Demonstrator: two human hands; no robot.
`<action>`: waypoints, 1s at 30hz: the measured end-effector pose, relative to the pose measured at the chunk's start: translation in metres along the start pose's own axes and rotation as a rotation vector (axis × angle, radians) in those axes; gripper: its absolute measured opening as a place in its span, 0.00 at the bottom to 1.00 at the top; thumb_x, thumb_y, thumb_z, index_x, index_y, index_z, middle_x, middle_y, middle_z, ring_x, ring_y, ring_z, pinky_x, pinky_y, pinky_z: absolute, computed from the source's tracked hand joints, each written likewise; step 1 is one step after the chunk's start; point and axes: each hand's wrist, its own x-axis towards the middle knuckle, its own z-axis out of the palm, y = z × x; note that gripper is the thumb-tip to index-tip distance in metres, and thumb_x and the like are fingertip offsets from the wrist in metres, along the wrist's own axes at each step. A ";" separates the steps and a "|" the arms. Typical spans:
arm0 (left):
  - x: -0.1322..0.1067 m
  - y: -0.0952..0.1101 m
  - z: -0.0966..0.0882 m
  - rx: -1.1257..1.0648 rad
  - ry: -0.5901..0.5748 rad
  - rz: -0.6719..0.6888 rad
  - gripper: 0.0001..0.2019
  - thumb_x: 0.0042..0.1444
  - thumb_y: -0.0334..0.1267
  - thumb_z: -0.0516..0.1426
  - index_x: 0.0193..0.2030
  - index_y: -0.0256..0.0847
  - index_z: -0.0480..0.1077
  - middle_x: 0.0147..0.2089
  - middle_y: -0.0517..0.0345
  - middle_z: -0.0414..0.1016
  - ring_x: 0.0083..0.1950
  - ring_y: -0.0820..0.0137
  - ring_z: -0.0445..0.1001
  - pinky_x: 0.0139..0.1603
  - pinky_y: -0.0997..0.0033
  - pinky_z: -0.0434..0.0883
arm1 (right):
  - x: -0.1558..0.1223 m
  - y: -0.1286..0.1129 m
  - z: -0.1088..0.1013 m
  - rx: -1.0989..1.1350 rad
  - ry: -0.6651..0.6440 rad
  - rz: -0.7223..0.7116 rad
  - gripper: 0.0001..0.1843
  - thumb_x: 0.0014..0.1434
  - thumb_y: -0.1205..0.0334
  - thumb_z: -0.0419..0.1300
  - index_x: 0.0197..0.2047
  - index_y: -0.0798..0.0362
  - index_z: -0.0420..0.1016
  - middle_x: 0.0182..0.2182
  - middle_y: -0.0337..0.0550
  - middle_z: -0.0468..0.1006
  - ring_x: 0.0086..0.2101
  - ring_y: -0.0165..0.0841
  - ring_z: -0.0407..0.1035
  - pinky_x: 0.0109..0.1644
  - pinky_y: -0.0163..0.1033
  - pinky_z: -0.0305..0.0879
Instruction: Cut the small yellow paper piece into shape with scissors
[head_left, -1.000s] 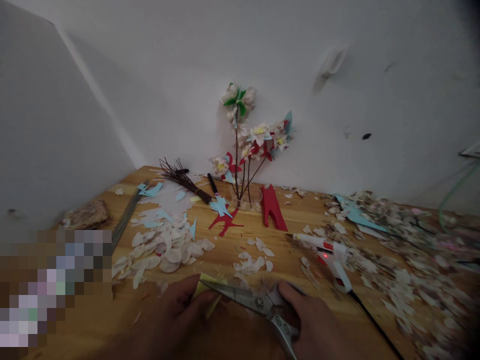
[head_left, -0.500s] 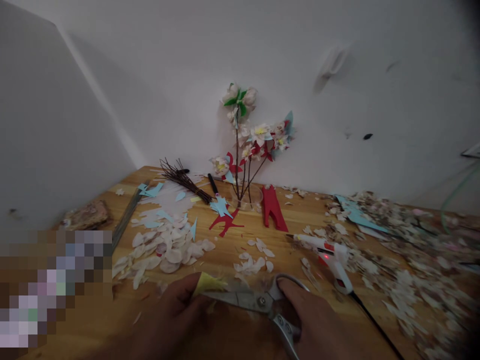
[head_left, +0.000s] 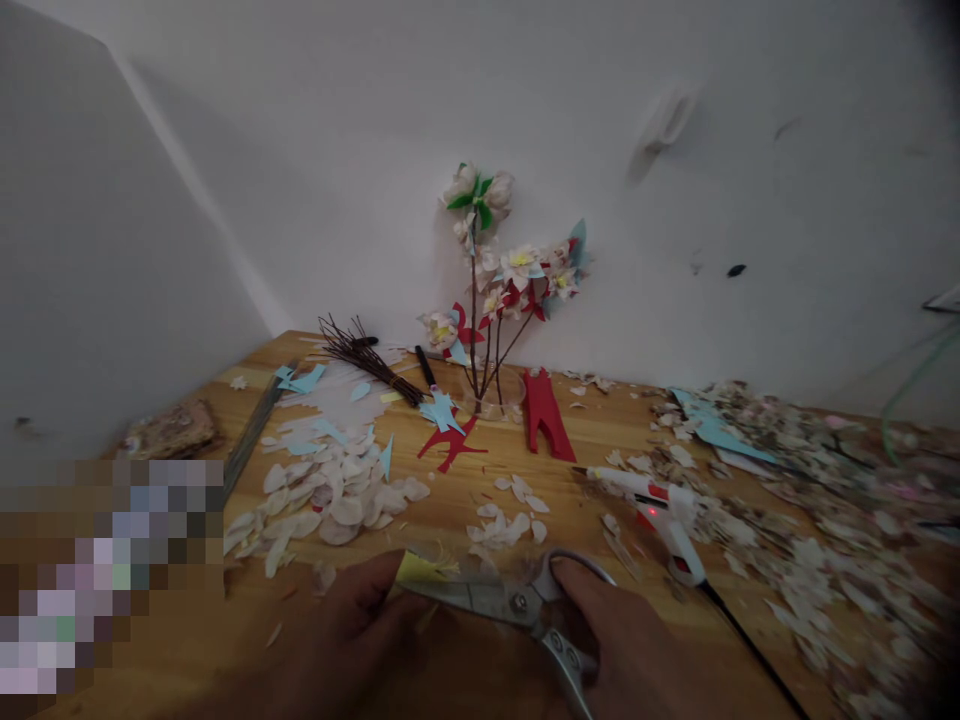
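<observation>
Near the bottom middle, my left hand (head_left: 367, 610) pinches a small piece of yellow paper (head_left: 421, 568), whose right edge is cut into thin strips. In my right hand (head_left: 619, 625) is a pair of metal scissors (head_left: 517, 603), with thumb and fingers in the handles. The blades point left and overlap the lower edge of the yellow paper; they look nearly closed. Just beyond the scissors lie several loose pale petals (head_left: 502, 530). A larger heap of petals (head_left: 345, 500) spreads beyond my left hand.
A white glue gun (head_left: 667, 515) with a red light lies right of my hands. Handmade flowers (head_left: 521, 265) on twigs stand in a clear dish against the wall. Red felt pieces (head_left: 547, 415), a twig bundle (head_left: 371, 360) and dried petals (head_left: 810, 560) cover parts of the table.
The scissors have shifted slightly left, and their handles have come a little closer together. More thin strips show at the yellow paper's edge. The other things lie as before.
</observation>
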 end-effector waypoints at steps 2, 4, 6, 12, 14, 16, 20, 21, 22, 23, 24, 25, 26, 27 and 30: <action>-0.001 0.002 0.001 0.007 0.002 0.009 0.09 0.53 0.42 0.55 0.36 0.47 0.77 0.35 0.59 0.79 0.36 0.65 0.74 0.35 0.71 0.71 | -0.001 0.000 0.001 0.014 0.003 -0.007 0.08 0.47 0.64 0.61 0.32 0.48 0.66 0.31 0.40 0.77 0.30 0.34 0.69 0.31 0.35 0.57; -0.001 0.001 0.001 0.006 0.004 0.011 0.10 0.53 0.42 0.54 0.36 0.48 0.76 0.35 0.60 0.79 0.35 0.66 0.74 0.37 0.70 0.71 | -0.002 0.001 0.003 0.032 0.004 -0.025 0.08 0.47 0.64 0.61 0.32 0.47 0.66 0.31 0.38 0.77 0.29 0.33 0.69 0.30 0.35 0.57; -0.001 -0.001 0.001 -0.006 0.011 0.006 0.10 0.54 0.42 0.53 0.38 0.49 0.76 0.37 0.60 0.80 0.38 0.65 0.74 0.41 0.69 0.71 | -0.002 0.004 0.005 0.036 -0.001 -0.031 0.09 0.47 0.62 0.61 0.32 0.47 0.66 0.30 0.38 0.77 0.28 0.33 0.69 0.29 0.35 0.56; -0.001 -0.006 -0.001 0.005 0.018 0.016 0.11 0.54 0.43 0.54 0.41 0.49 0.76 0.40 0.59 0.80 0.41 0.63 0.74 0.49 0.64 0.69 | 0.003 0.007 0.006 -0.012 -0.001 -0.036 0.08 0.46 0.65 0.59 0.33 0.48 0.66 0.29 0.39 0.77 0.26 0.34 0.68 0.27 0.35 0.55; -0.001 -0.006 -0.001 -0.016 0.018 0.011 0.12 0.55 0.44 0.53 0.41 0.50 0.75 0.41 0.60 0.80 0.39 0.64 0.75 0.45 0.66 0.71 | 0.003 0.006 0.005 -0.007 -0.014 -0.037 0.07 0.46 0.67 0.59 0.31 0.48 0.66 0.26 0.38 0.76 0.24 0.32 0.67 0.25 0.35 0.53; -0.001 -0.006 0.000 -0.023 0.016 0.020 0.12 0.56 0.45 0.52 0.42 0.50 0.75 0.42 0.60 0.80 0.41 0.63 0.74 0.44 0.67 0.71 | 0.003 0.006 0.004 0.008 -0.009 -0.032 0.08 0.45 0.67 0.60 0.31 0.48 0.66 0.25 0.37 0.76 0.24 0.32 0.66 0.24 0.34 0.52; -0.001 -0.003 0.000 -0.008 0.023 0.026 0.12 0.56 0.44 0.53 0.41 0.50 0.76 0.43 0.60 0.80 0.43 0.64 0.74 0.47 0.67 0.69 | 0.003 0.009 0.006 0.017 0.002 -0.041 0.10 0.42 0.68 0.60 0.30 0.49 0.66 0.25 0.36 0.76 0.23 0.32 0.66 0.25 0.34 0.52; -0.001 -0.002 0.000 -0.008 0.024 0.023 0.12 0.56 0.44 0.53 0.41 0.50 0.76 0.43 0.60 0.80 0.43 0.64 0.74 0.47 0.67 0.69 | 0.003 0.010 0.007 0.014 0.005 -0.045 0.10 0.42 0.68 0.60 0.30 0.49 0.66 0.25 0.36 0.76 0.23 0.31 0.66 0.24 0.34 0.52; -0.001 -0.002 0.000 -0.008 0.026 0.021 0.12 0.56 0.44 0.53 0.41 0.51 0.76 0.42 0.61 0.80 0.43 0.64 0.74 0.47 0.67 0.69 | 0.004 0.011 0.007 0.009 0.008 -0.049 0.10 0.42 0.69 0.60 0.29 0.49 0.66 0.25 0.37 0.76 0.23 0.31 0.66 0.24 0.34 0.51; -0.001 -0.001 -0.001 -0.008 0.027 0.024 0.11 0.56 0.44 0.53 0.40 0.51 0.76 0.42 0.61 0.80 0.42 0.64 0.74 0.47 0.68 0.69 | 0.004 0.012 0.008 0.005 0.015 -0.050 0.09 0.42 0.69 0.60 0.29 0.49 0.66 0.24 0.37 0.76 0.23 0.31 0.66 0.24 0.34 0.51; -0.001 -0.001 -0.001 -0.009 0.026 0.030 0.11 0.55 0.44 0.53 0.40 0.51 0.76 0.42 0.61 0.80 0.42 0.65 0.74 0.47 0.68 0.69 | 0.005 0.012 0.007 0.004 0.022 -0.052 0.09 0.42 0.69 0.60 0.29 0.49 0.66 0.24 0.37 0.76 0.23 0.31 0.66 0.24 0.33 0.51; -0.001 -0.001 -0.001 -0.010 0.023 0.034 0.11 0.55 0.44 0.53 0.40 0.51 0.76 0.42 0.61 0.80 0.42 0.65 0.74 0.47 0.68 0.69 | 0.005 0.012 0.007 0.006 0.023 -0.050 0.09 0.43 0.68 0.60 0.30 0.49 0.66 0.24 0.37 0.75 0.23 0.31 0.66 0.24 0.33 0.52; -0.001 -0.001 -0.001 -0.011 0.023 0.033 0.11 0.55 0.44 0.53 0.40 0.50 0.76 0.42 0.61 0.80 0.41 0.65 0.74 0.47 0.68 0.69 | 0.005 0.011 0.006 0.008 0.020 -0.047 0.10 0.42 0.68 0.60 0.30 0.49 0.66 0.24 0.36 0.75 0.23 0.31 0.66 0.24 0.33 0.52; -0.002 -0.002 -0.001 -0.012 0.026 0.028 0.11 0.56 0.44 0.53 0.40 0.50 0.76 0.41 0.61 0.80 0.41 0.65 0.74 0.46 0.69 0.69 | 0.005 0.009 0.005 0.013 0.014 -0.041 0.10 0.41 0.68 0.61 0.30 0.49 0.66 0.24 0.36 0.75 0.23 0.31 0.66 0.24 0.33 0.52; -0.002 -0.004 0.001 -0.021 0.031 0.019 0.11 0.55 0.44 0.53 0.39 0.48 0.76 0.40 0.59 0.80 0.40 0.65 0.75 0.42 0.70 0.70 | 0.004 0.002 0.001 0.011 -0.014 -0.005 0.12 0.39 0.70 0.60 0.29 0.49 0.65 0.24 0.36 0.76 0.23 0.32 0.67 0.25 0.33 0.53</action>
